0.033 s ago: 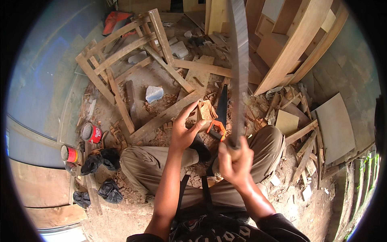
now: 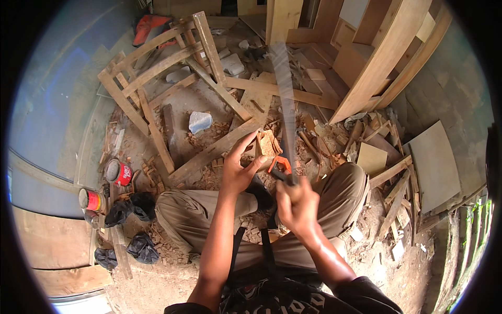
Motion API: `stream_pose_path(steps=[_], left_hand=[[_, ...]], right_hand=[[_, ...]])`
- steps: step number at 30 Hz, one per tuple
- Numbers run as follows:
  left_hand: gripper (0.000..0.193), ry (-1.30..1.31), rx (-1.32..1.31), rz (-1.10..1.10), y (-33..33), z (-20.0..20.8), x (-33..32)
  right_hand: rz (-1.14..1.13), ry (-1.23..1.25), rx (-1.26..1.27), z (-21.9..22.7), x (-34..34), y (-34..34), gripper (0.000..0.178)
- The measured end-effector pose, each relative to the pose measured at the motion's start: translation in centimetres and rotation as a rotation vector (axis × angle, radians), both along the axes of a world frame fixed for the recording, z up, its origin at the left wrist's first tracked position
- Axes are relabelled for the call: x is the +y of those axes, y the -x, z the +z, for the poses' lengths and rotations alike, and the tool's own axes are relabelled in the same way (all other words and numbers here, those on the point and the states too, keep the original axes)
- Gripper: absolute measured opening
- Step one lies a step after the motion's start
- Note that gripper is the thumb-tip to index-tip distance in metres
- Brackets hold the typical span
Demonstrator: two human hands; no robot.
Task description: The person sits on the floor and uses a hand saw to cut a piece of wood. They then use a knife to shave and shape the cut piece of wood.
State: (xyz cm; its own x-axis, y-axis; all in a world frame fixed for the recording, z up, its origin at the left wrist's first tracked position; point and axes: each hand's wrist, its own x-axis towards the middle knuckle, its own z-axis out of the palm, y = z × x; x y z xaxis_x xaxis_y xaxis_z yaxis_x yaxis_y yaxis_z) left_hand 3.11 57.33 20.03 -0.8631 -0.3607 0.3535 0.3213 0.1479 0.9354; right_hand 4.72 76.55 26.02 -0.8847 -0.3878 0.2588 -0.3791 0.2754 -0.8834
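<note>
My right hand [image 2: 298, 204] is closed around the handle of a machete. The long machete blade [image 2: 284, 89], smeared by motion, points up and away from me and leans slightly left. Between the thumb and fingers of my left hand [image 2: 240, 168] stands a wooden block [image 2: 267, 144] with a rough, chipped top. The left fingers lie along the block's left side and the thumb along its near side. Just right of the block, a handsaw with an orange and black handle [image 2: 281, 165] lies partly hidden behind the machete and my right hand.
A wooden frame [image 2: 198, 152] lies beyond my left hand, with a pale stone [image 2: 200, 122] inside it. Wood chips cover the ground. A hammer [image 2: 307, 141] lies right of the blade. Two paint cans [image 2: 119, 172] and black plastic bags [image 2: 143, 247] sit left. Boards [image 2: 384, 57] lean at far right.
The machete blade has swung down and to the left, nearer the block, and my right hand has shifted slightly left. My left hand and the block have stayed in place.
</note>
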Motion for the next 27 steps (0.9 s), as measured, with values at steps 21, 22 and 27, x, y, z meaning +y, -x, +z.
stream_pose_path(steps=[21, 22, 27], left_hand=[[0.061, 0.003, 0.024, 0.011, 1.3, 0.2, -0.2], [0.064, 0.018, -0.006, -0.013, 1.2, 0.0, -0.7], [0.062, -0.014, -0.016, -0.040, 0.8, 0.1, -0.2]], right_hand=[[-0.004, 0.011, 0.265, 1.1, -0.1, 1.4, 0.022], [-0.037, -0.113, -0.031, -0.4, -0.9, 1.8, 0.026], [-0.021, -0.096, -0.209, -3.0, -0.1, 1.2, 0.037]])
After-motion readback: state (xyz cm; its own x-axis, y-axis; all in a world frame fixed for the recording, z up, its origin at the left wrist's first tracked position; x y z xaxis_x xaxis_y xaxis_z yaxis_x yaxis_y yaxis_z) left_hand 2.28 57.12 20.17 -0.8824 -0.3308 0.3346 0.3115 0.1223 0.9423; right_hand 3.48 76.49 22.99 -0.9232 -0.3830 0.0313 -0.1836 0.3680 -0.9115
